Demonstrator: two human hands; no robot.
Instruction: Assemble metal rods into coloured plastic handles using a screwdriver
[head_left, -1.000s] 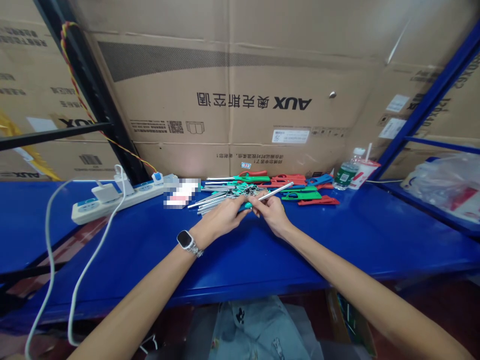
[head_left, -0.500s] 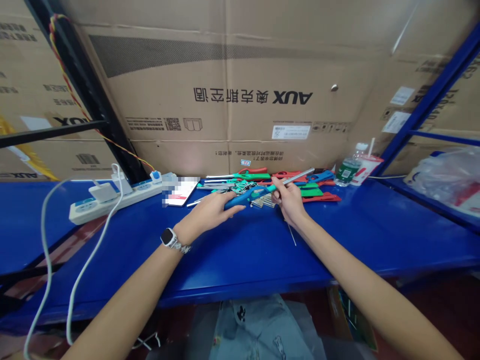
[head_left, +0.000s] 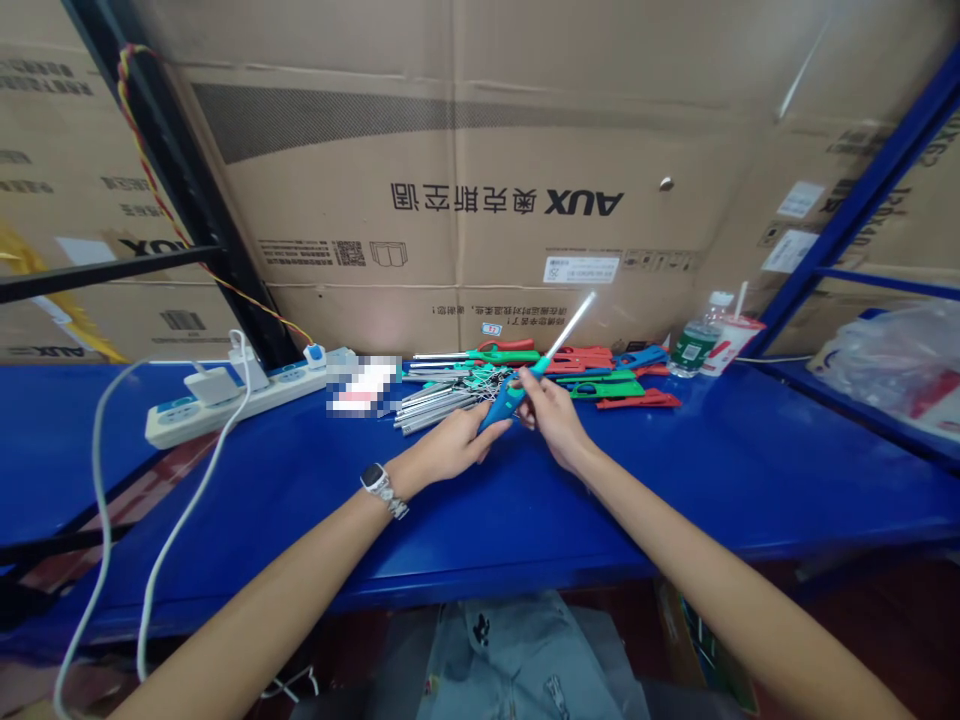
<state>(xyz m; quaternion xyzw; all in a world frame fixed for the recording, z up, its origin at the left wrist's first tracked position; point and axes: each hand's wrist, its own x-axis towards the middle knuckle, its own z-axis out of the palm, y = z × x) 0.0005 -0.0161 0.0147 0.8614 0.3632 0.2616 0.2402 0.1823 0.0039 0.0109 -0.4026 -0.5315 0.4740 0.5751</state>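
Observation:
A long-necked gas lighter point(head_left: 501, 404) with a blue handle is held over the table, its metal tube tilted up to the right. My left hand point(head_left: 459, 440) is wrapped round the lower end of the handle. The fingers of my right hand point(head_left: 556, 418) are closed at the handle's upper part, near the base of the tube; what the fingertips pinch is partly hidden. Behind my hands lie loose metal tubes point(head_left: 435, 402) and a tangle of thin wire parts point(head_left: 487, 380). Red lighter bodies point(head_left: 637, 399) and green lighter bodies point(head_left: 606, 389) are piled to the right.
A white power strip point(head_left: 225, 405) with plugs and cables lies on the left of the blue table point(head_left: 675, 480). A green-labelled bottle point(head_left: 691, 345) and a red-white cup point(head_left: 731, 345) stand at the back right. Large cardboard point(head_left: 337, 210) forms the back wall.
The lighter has swung steeper and come nearer to me. My right hand has shifted down from the metal tube to the handle. The thin rod hanging below it no longer shows.

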